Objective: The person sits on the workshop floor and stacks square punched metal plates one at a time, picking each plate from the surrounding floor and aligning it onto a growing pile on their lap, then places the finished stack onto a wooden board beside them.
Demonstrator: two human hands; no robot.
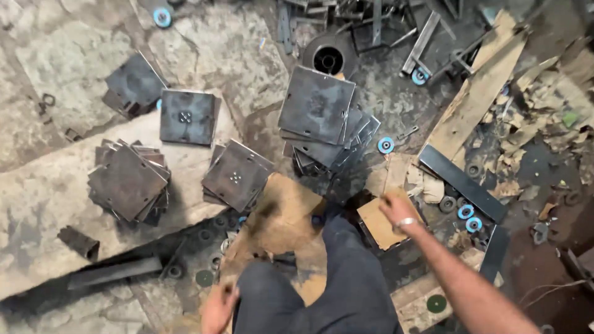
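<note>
My right hand point(398, 213), with a ring on one finger, reaches down to a small piece of brown cardboard point(375, 224) on the floor and touches its far edge. My left hand point(218, 307) rests low beside my left knee on a larger sheet of cardboard point(281, 207); its fingers are curled and I cannot tell whether it holds anything. My dark trouser leg point(334, 278) fills the bottom middle. Ahead lie stacks of square dark steel plates point(317, 104), the nearest one point(237, 175) with small holes in its centre.
More plate stacks sit at the left point(128, 180) and upper left point(187, 115). Blue-centred round discs point(385, 145) are scattered around. A wooden plank point(479, 93) and a dark metal bar point(461, 181) lie right. Metal scrap and a round reel point(328, 59) crowd the top.
</note>
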